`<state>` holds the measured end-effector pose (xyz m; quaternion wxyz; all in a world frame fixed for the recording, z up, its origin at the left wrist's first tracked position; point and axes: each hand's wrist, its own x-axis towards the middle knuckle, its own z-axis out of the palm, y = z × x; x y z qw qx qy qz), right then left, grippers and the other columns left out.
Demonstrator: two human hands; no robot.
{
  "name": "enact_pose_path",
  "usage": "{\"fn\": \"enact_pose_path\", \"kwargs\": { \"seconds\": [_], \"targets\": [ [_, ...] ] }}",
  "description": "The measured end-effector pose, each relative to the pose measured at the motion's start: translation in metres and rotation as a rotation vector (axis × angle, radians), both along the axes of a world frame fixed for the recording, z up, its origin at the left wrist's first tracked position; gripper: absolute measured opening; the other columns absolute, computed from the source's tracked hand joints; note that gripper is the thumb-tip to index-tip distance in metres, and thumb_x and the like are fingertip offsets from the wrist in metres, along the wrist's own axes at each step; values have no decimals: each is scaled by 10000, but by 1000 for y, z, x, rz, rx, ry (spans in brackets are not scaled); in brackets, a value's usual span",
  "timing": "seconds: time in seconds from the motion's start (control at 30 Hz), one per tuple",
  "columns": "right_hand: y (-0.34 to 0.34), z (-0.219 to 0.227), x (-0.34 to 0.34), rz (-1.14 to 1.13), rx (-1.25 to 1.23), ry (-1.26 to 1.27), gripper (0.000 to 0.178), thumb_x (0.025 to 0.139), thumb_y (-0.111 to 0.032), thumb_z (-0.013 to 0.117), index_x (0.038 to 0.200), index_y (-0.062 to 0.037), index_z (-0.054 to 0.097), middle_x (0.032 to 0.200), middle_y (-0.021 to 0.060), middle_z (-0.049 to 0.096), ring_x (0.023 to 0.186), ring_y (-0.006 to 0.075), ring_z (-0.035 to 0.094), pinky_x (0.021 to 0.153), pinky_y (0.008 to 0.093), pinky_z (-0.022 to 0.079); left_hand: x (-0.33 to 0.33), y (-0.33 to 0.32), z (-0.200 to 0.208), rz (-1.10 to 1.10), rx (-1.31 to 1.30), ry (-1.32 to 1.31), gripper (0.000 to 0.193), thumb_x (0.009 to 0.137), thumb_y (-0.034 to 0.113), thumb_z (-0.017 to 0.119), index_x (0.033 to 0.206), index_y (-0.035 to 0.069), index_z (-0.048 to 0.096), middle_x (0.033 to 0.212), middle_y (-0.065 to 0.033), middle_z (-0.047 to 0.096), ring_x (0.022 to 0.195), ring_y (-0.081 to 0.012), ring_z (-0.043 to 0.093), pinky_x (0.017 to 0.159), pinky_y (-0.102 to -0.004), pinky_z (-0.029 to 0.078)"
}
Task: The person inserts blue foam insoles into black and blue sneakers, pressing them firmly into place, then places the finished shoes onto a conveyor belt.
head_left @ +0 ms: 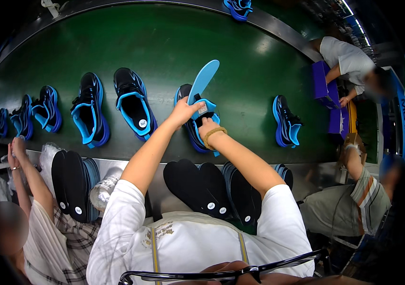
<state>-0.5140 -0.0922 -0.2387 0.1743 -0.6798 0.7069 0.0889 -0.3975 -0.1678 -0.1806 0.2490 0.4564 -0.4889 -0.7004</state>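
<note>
A black sneaker with blue trim sits on the green belt in front of me, its opening toward me. My left hand is closed around a light-blue insole, which stands up tilted above the shoe's tongue. At the shoe's opening, my right hand has its fingers curled inward. The collar partly hides those fingertips, and what they grip cannot be made out. A small pale patch shows between the two hands at the tongue. Left of this shoe lies a matching sneaker with a dark insole inside.
Stacks of black insoles lie on the metal ledge before me, with another stack farther left beside a clear plastic roll. More sneakers line the green belt. Co-workers flank me; one at far right handles a purple box.
</note>
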Motion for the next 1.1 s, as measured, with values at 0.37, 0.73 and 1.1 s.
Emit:
{"fn": "enact_pose_path", "kwargs": {
  "seconds": [0.37, 0.73, 1.1],
  "targets": [
    [-27, 42, 4, 651, 388, 253, 276, 640, -151, 583, 904, -70, 587, 986, 96, 542, 983, 196, 468, 822, 328, 365, 4, 1, -1, -2, 53, 48, 376, 699, 258, 621, 967, 17, 514, 852, -47, 561, 757, -108, 505, 676, -234, 399],
    [19, 82, -3, 439, 391, -32, 562, 771, -417, 224, 970, 8, 533, 995, 147, 524, 1001, 238, 449, 998, 365, -16, 2, 10, 3, 132, 15, 57, 402, 694, 270, 628, 959, -7, 506, 849, -62, 559, 784, -119, 513, 714, -242, 399],
    [120, 62, -8, 150, -757, -551, 169, 615, -71, 613, 762, -20, 546, 795, 72, 504, 810, 240, 485, 728, 363, 392, 36, 43, 35, 24, 68, 210, 395, 678, 170, 634, 1000, -3, 484, 908, -65, 539, 861, -136, 498, 765, -270, 382]
  ]
}}
